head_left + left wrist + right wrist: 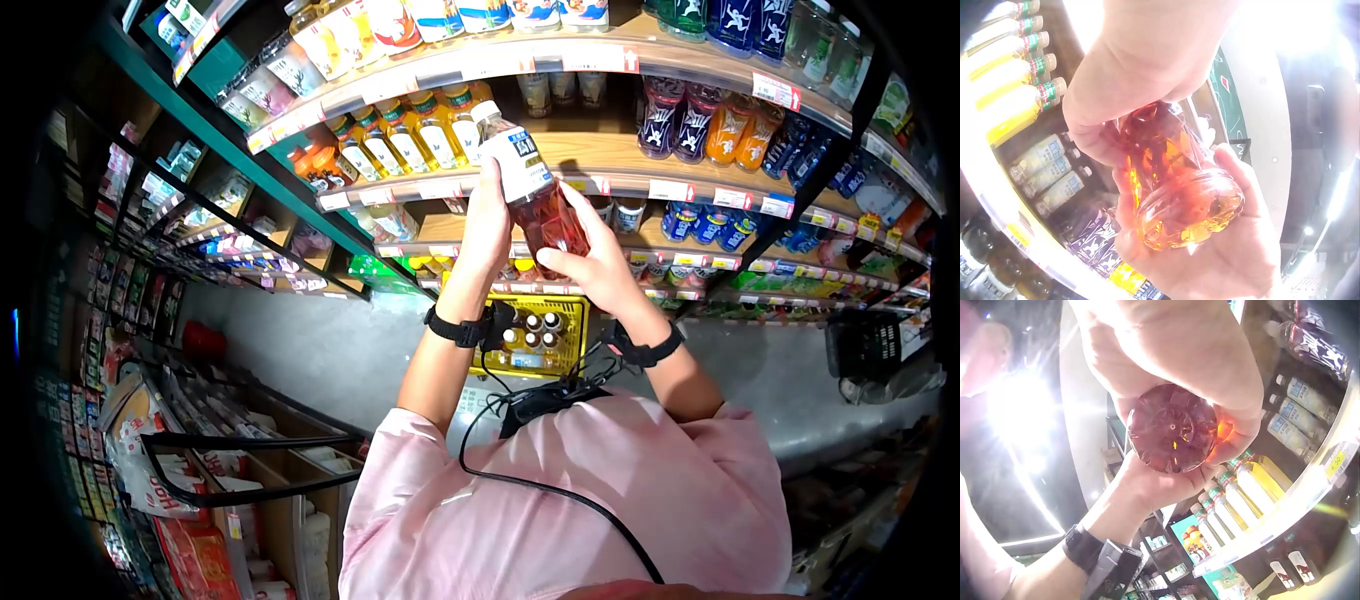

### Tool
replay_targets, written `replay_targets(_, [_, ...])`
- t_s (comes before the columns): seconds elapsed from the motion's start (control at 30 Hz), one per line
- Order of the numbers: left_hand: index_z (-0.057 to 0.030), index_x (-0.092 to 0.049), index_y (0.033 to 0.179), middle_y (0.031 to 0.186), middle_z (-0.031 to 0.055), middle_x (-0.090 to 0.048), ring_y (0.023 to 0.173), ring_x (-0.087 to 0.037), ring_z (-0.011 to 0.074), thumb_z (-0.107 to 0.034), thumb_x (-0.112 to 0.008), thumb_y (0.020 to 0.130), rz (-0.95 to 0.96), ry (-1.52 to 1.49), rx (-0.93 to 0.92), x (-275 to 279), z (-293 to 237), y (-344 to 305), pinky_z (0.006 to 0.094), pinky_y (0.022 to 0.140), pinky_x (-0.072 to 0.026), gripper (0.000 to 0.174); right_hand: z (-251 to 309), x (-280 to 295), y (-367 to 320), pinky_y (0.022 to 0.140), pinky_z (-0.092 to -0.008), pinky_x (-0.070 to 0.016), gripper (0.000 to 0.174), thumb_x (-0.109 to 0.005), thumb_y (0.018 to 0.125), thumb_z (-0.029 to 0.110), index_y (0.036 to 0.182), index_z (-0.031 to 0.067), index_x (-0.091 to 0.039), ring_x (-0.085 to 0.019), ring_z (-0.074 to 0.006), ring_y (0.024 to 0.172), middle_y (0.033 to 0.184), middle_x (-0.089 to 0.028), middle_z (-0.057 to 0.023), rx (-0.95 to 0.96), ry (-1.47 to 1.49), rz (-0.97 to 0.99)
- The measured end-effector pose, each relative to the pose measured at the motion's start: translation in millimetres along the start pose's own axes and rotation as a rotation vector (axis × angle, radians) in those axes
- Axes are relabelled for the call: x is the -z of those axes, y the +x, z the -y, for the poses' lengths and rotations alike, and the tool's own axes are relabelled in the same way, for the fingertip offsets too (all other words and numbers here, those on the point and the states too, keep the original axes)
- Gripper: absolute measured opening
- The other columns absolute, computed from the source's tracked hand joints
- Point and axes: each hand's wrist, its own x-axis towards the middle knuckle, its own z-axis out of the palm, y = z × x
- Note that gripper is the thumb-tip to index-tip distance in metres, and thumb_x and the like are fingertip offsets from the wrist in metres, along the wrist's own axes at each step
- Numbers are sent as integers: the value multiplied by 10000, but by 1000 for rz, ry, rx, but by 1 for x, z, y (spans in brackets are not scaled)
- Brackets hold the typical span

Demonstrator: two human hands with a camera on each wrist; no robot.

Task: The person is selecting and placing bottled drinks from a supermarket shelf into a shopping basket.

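Observation:
Both hands hold one plastic bottle of dark red drink (553, 228), tilted, its white-labelled upper part leaning to the upper left in the head view. My left hand (487, 222) grips it along the label side. On the other side my right hand (597, 262) wraps the lower part, thumb across its front. In the left wrist view the drink bottle (1179, 187) glows orange-red, its lower end towards the camera between both hands. The right wrist view looks straight at the round bottle base (1172, 428), with fingers around it. The cap end is hidden in both wrist views.
Ahead stands a shelf (590, 185) with rows of drinks, including yellow bottles (405, 135) and dark purple bottles (660, 125). Below the hands is a yellow basket (580, 335) holding several bottles. A black basket (862, 340) stands at right. Black cables (560, 395) hang between the wrists.

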Motion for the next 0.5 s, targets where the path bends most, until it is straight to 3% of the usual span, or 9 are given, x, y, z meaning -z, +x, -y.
replay_targets(0.17, [-11, -485, 1338, 1191, 103, -609, 1072, -590, 180, -506, -366, 1043, 21, 15, -5, 7, 6, 3, 336, 939, -469, 589, 3, -2, -9, 1078, -339, -405, 825, -729, 794, 7, 1502, -1, -303, -509, -177, 1265, 1397, -506, -143, 17, -51, -43])
replay_targets(0.23, [-31, -483, 1335, 1138, 85, -629, 1027, -620, 176, -545, -422, 1015, 21, 188, -98, 13, 16, 10, 339, 891, -500, 608, -4, 0, -11, 1072, -336, -412, 823, -742, 784, 25, 1495, 10, -329, -519, -181, 1258, 1387, -523, -151, 48, -154, -63])
replay_targets(0.27, [-27, -476, 1333, 1164, 86, -606, 1034, -603, 163, -531, -435, 1015, 36, 134, -117, 7, 15, 6, 325, 869, -503, 597, -9, 3, -11, 1071, -338, -413, 831, -751, 772, 32, 1492, 13, -337, -524, -192, 1256, 1386, -528, -165, 54, -225, -74])
replay_targets(0.4, [-60, -432, 1378, 1223, 73, -574, 1085, -578, 152, -406, -481, 1031, 78, 79, -63, 11, 24, 3, 311, 893, -503, 492, 4, 1, -19, 1065, -338, -414, 843, -750, 766, 18, 1497, 8, -329, -531, -203, 1252, 1379, -531, -172, -33, -213, -67])
replay_targets(0.43, [-60, -461, 1346, 1186, 59, -594, 1046, -594, 144, -368, -504, 1027, 59, 67, -74, 11, 26, 3, 294, 846, -519, 445, 2, 1, -20, 1065, -338, -414, 843, -750, 766, 18, 1497, 8, -329, -531, -203, 1252, 1379, -531, -172, -32, -217, -64])
replay_targets(0.5, [-22, -449, 1348, 1224, 86, -588, 1107, -562, 156, -317, -571, 1000, 67, 51, -13, 15, 28, 0, 324, 977, -449, 472, -6, 2, -23, 1063, -334, -414, 845, -752, 767, 20, 1498, 6, -328, -533, -203, 1247, 1379, -531, -170, 10, -258, -83])
